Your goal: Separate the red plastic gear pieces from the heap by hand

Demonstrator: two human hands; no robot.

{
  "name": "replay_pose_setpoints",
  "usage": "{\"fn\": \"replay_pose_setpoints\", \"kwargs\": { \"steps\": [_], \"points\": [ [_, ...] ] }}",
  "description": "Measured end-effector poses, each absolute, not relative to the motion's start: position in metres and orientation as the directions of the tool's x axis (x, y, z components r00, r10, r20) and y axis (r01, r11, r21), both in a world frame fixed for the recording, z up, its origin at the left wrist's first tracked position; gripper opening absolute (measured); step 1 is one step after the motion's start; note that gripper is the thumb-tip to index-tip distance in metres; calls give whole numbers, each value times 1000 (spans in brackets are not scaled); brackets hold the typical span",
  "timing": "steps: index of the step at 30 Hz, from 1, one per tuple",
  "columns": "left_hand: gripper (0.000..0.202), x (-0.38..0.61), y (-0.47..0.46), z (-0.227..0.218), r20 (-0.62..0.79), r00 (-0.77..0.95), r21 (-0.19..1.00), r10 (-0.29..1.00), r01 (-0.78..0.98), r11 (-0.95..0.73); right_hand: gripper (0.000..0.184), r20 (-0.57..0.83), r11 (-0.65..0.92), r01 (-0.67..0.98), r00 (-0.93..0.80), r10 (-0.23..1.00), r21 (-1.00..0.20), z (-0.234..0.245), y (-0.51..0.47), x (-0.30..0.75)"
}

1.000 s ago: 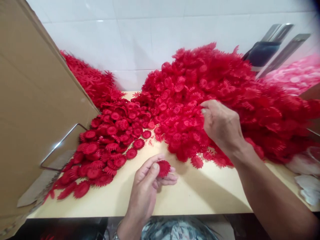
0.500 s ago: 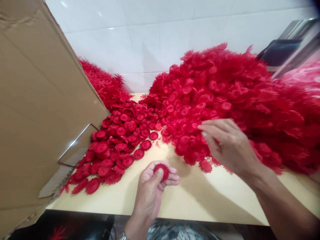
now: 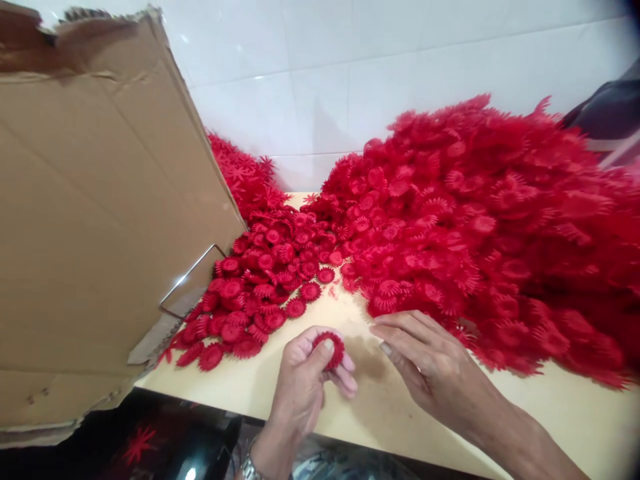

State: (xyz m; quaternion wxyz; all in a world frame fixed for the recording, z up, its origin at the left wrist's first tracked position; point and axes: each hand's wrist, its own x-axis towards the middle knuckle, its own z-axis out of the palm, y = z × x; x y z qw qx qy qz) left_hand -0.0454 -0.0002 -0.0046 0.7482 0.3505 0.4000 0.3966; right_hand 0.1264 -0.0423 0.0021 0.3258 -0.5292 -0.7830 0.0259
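Observation:
Low in the middle of the view, my left hand (image 3: 306,377) is closed on a round red flower piece (image 3: 336,352) with a fringe of small teeth. The thumb presses on its face while the fingers curl beneath it. To the right, my right hand (image 3: 425,360) hovers over the table, fingers stretched forward and the thumb slightly apart from them. Nothing shows between its fingertips. Just behind it rises a large heap of loose red toothed petal pieces (image 3: 450,220). Thicker round red flower pieces (image 3: 250,293) lie piled left of my hands.
A cardboard box (image 3: 100,220) stands on the left, with a bent metal wire (image 3: 187,277) beside the pile. Star-shaped red pieces (image 3: 245,173) lie at the back against the white tiled wall (image 3: 320,73). The pale tabletop (image 3: 350,427) ends in front of me. A dark object (image 3: 607,110) is behind the heap.
My right hand has moved from the edge of the large heap down and left, closer to my left hand. The left hand keeps its hold on the red flower piece. The view has shifted left.

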Motion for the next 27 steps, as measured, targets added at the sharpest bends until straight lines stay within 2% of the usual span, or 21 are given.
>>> {"fn": "replay_pose_setpoints", "kwargs": {
  "steps": [4,8,10,12,15,17,19,21,24,27],
  "points": [
    [7,-34,-1,-6,-288,365,807,886,-405,429,18,464,381,730,-99,880,-567,3,-40,114],
    [18,-24,-6,-6,-287,376,749,881,-486,451,16,479,338,706,3,878,-623,-2,-35,104],
    [22,-21,-8,-5,-264,411,725,873,-512,461,18,526,336,736,31,850,-587,-6,-33,101],
    [21,-18,-9,-5,-259,403,700,878,-548,458,18,593,330,813,24,805,-481,-11,-30,97],
    [14,-13,-8,-7,-348,292,641,891,-620,453,20,665,360,885,-80,742,-296,-16,-29,89],
    [14,-13,-4,-10,-401,209,624,892,-651,433,21,666,430,864,-160,728,-263,-17,-31,83],
    [20,-14,-1,-13,-412,152,657,899,-634,408,19,648,500,806,-200,735,-317,-13,-33,80],
    [21,-16,0,-14,-378,142,708,915,-592,385,18,618,529,722,-179,766,-446,-4,-31,81],
    [6,-12,-1,-9,-304,199,749,932,-555,363,22,536,409,606,34,844,-682,13,-18,84],
    [21,1,-5,0,-321,266,665,909,-620,416,30,442,278,551,189,877,-787,18,3,79]
  ]
}}
